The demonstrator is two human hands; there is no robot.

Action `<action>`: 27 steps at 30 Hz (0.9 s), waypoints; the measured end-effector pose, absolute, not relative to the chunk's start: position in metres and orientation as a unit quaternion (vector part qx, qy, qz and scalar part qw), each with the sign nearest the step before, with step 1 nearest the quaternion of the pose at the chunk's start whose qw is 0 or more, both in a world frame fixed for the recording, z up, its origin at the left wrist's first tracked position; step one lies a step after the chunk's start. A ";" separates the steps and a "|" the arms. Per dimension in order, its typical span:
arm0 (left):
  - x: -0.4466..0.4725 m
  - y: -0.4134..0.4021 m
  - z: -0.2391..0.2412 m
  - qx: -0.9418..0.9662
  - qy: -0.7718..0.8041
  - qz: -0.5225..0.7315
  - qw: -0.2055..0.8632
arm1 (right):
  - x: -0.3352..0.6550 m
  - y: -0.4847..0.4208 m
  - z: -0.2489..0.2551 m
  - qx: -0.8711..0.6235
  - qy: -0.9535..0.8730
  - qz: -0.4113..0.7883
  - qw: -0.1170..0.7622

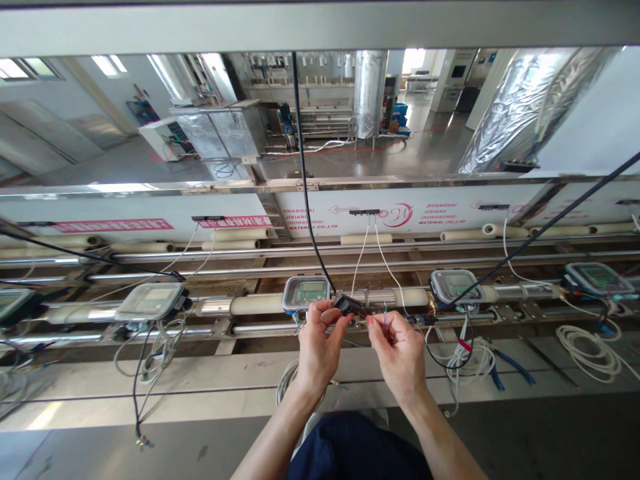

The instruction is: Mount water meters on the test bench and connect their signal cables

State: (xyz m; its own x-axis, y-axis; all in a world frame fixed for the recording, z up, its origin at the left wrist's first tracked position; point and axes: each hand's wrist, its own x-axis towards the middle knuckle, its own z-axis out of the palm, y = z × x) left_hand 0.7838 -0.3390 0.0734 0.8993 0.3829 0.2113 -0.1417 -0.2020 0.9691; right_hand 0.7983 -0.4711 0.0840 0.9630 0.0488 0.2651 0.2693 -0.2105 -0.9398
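My left hand (320, 340) is closed on a small black connector block (347, 304), into which a black cable (301, 153) runs from above. Close by on the right, my right hand (397, 350) pinches thin coloured wires (385, 315) between thumb and fingers; their ends are too small to make out. Just behind my hands sits a meter with a clear cover (306, 291), fixed on a pale pipe. A second clear-covered meter (456, 287) stands to the right of my right hand.
Blue-handled pliers (515, 367) and a dark thin tool (547, 360) lie on the metal ledge (240, 373) at right. Coiled white cables (473, 360) rest beside them. Another meter (153, 300) is at left. A metal beam (320, 27) crosses overhead; a black cable (550, 227) slants in from the right.
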 end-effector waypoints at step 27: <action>0.770 -0.336 0.085 0.801 0.031 0.176 0.572 | 0.795 -0.475 0.092 -0.785 -0.195 -0.138 0.571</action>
